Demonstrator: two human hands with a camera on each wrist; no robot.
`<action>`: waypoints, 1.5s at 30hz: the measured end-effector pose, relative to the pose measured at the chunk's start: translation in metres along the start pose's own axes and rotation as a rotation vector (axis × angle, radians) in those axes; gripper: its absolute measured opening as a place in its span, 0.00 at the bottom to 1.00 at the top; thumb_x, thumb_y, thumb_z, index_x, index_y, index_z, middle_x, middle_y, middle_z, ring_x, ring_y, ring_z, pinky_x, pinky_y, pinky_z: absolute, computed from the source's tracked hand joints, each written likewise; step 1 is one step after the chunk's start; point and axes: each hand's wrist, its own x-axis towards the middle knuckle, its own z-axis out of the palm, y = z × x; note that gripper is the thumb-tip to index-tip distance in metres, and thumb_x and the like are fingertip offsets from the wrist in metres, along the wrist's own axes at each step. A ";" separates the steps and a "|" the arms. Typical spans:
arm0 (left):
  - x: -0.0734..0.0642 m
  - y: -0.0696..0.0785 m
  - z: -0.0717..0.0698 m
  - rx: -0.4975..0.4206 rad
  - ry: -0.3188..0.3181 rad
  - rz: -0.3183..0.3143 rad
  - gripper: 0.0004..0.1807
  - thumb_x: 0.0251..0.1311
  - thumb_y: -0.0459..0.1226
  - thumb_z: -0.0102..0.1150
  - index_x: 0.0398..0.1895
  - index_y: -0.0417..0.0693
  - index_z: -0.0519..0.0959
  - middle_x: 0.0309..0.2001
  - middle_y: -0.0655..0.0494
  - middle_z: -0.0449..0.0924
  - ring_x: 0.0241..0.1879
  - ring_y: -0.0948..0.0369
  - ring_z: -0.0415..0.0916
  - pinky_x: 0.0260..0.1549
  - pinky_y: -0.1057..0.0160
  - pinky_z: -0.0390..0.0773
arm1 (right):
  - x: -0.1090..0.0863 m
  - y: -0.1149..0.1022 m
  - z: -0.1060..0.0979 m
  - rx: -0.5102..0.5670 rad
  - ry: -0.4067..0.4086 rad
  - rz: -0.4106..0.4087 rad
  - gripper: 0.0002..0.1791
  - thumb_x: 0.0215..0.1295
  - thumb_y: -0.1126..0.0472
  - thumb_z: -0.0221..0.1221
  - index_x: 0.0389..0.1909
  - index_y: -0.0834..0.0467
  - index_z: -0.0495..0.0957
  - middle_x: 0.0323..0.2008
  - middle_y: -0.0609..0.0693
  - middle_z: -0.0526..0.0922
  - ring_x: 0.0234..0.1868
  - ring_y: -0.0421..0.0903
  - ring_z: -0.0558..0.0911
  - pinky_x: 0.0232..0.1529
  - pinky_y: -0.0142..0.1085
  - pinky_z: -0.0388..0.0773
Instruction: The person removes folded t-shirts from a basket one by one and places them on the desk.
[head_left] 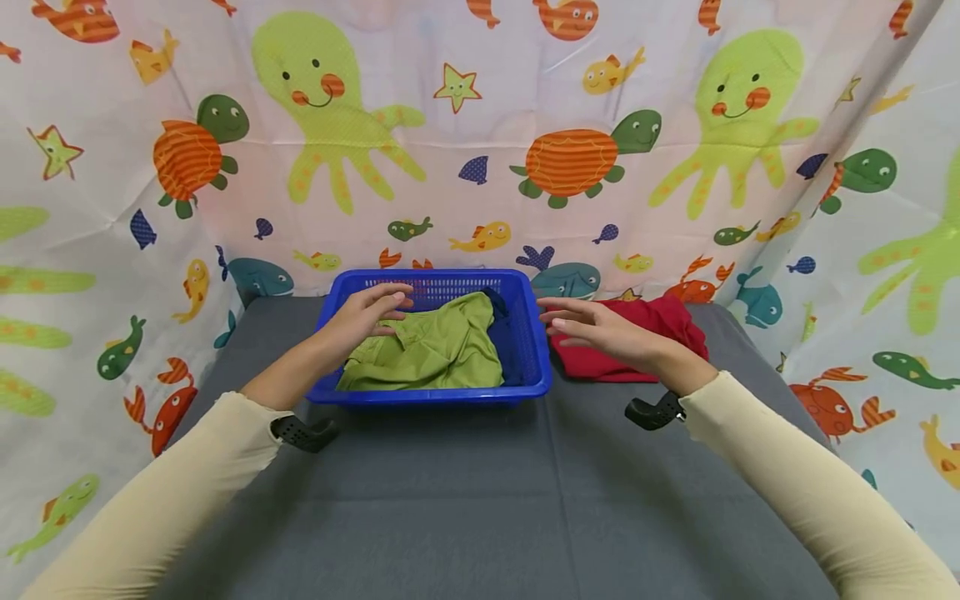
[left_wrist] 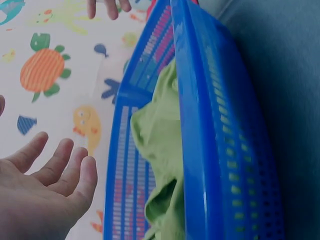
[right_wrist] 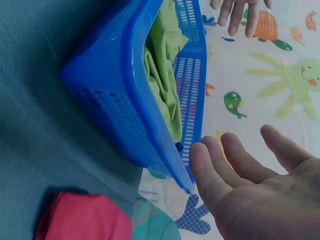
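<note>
"blue plastic, that basket (head_left: 427, 397) before you. what lies in it?"

"a green cloth (head_left: 431, 346), rumpled across most of it, and a navy cloth (head_left: 507, 342) showing along the green one's right side."

"and your left hand (head_left: 365, 315)?"

"i have it in the air by the basket's left side, fingers loosely spread and a little bent. seen from my head, it covers part of the basket."

"your right hand (head_left: 600, 327)?"

"much the same: fingers apart, gently curved, just beside the basket's right edge. i can't tell whether a fingertip touches it."

"what's that red behind it?"

"a red cloth (head_left: 592, 364), bunched on the table (head_left: 450, 500), right of the basket. my right hand hides some of it."

"and around you?"

"grey covering on the table, cream sleeves (head_left: 172, 492) down my arms, a black strap (head_left: 652, 411) at each wrist. behind everything hangs a curtain (head_left: 495, 87) printed with octopuses, turtles, fish and crabs."
</note>
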 end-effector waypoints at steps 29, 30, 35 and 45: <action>0.022 -0.043 -0.003 0.247 -0.266 -0.268 0.42 0.76 0.64 0.27 0.83 0.52 0.40 0.80 0.33 0.44 0.76 0.33 0.53 0.73 0.36 0.59 | 0.074 -0.005 0.048 0.167 -0.115 0.097 0.34 0.80 0.51 0.46 0.81 0.51 0.48 0.82 0.60 0.46 0.80 0.63 0.55 0.78 0.59 0.55; 0.023 -0.044 -0.003 0.258 -0.270 -0.273 0.42 0.76 0.64 0.26 0.83 0.53 0.40 0.80 0.33 0.43 0.76 0.33 0.53 0.73 0.36 0.59 | 0.075 -0.005 0.049 0.169 -0.114 0.102 0.35 0.80 0.51 0.46 0.82 0.51 0.47 0.82 0.60 0.45 0.80 0.63 0.55 0.78 0.59 0.55; 0.028 -0.047 -0.002 0.253 -0.280 -0.294 0.40 0.76 0.64 0.24 0.83 0.54 0.46 0.80 0.33 0.46 0.76 0.35 0.55 0.74 0.37 0.58 | 0.079 -0.003 0.051 0.169 -0.117 0.123 0.35 0.80 0.50 0.47 0.82 0.51 0.46 0.82 0.58 0.44 0.80 0.62 0.54 0.78 0.59 0.54; 0.035 -0.049 -0.001 0.049 -0.175 -0.304 0.41 0.77 0.61 0.32 0.82 0.45 0.48 0.82 0.41 0.45 0.79 0.41 0.49 0.75 0.40 0.57 | 0.090 0.003 0.056 0.171 -0.108 0.161 0.36 0.80 0.49 0.46 0.82 0.52 0.46 0.81 0.56 0.47 0.80 0.61 0.54 0.78 0.59 0.55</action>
